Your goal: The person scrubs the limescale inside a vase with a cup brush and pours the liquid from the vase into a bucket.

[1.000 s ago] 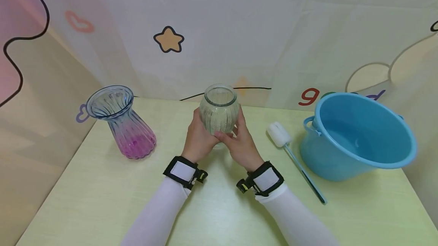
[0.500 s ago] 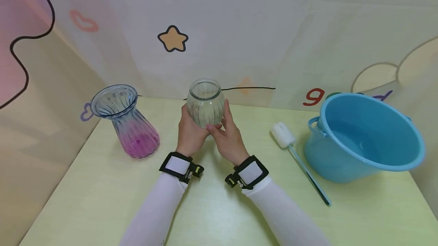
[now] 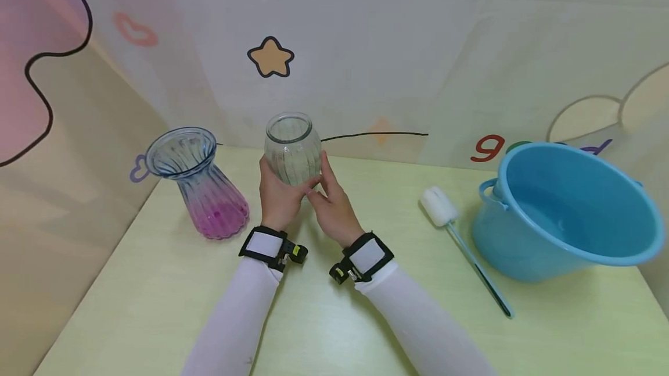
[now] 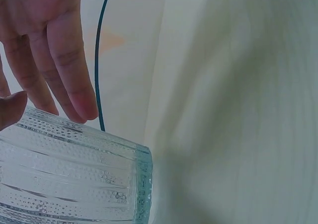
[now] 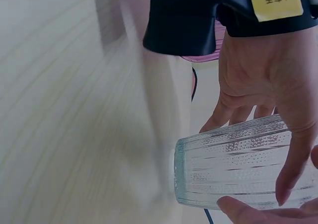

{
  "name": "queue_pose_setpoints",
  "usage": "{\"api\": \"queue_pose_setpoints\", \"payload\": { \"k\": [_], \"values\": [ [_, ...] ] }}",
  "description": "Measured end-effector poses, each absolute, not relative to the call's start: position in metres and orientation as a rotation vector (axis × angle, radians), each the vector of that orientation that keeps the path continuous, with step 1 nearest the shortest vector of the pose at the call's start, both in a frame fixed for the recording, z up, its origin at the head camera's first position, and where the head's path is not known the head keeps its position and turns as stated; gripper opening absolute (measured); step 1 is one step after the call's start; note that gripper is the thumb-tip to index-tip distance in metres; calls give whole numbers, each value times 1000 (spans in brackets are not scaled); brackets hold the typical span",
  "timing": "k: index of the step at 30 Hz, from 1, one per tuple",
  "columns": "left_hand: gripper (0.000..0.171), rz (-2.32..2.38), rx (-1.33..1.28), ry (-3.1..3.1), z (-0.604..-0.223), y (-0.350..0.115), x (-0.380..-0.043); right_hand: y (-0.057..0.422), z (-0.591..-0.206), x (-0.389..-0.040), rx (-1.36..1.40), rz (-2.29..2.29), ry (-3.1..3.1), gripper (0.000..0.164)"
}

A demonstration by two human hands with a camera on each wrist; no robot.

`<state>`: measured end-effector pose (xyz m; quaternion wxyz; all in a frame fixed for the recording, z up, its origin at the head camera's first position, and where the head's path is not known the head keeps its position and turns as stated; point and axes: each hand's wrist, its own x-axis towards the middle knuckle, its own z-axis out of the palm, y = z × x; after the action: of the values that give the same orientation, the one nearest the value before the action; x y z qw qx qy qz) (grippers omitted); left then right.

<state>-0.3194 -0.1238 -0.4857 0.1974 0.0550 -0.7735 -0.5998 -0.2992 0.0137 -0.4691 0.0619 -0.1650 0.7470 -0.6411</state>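
Observation:
A clear, ribbed glass vase (image 3: 294,158) with a round body is held between both hands, mouth up, in the head view. My left hand (image 3: 280,199) grips its left side and front, the thumb across the lower body. On the other side, my right hand (image 3: 334,208) holds it with fingers along the glass and thumb in front. Dotted texture covers the vase (image 4: 74,174) in the left wrist view. Its thick base (image 5: 180,172) shows in the right wrist view and looks raised off the table. The far fingers are partly hidden.
To the left, a blue-to-pink fluted glass vase (image 3: 214,201) stands on the pale table (image 3: 157,306). A white sponge brush (image 3: 439,206) with a blue handle lies at right, beside a large light-blue bucket (image 3: 522,248). A printed cloth (image 3: 366,62) hangs behind.
Both hands have carried the clear vase leftward and slightly farther back, nearer the pink vase. The whole scene shifts a little right in the head view; brush and bucket stay put.

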Motion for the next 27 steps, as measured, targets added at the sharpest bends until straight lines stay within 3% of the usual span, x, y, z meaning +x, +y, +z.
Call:
{"api": "queue_pose_setpoints", "payload": {
  "k": [9,27],
  "values": [
    [109,-1685,183,-2135,-487,-135,-322,1,-473,-316,-454,-2062,2007,60],
    [111,-1722,198,-2006,-493,-150,-329,-16,-476,-332,-478,-2022,1912,64]
  ]
}}
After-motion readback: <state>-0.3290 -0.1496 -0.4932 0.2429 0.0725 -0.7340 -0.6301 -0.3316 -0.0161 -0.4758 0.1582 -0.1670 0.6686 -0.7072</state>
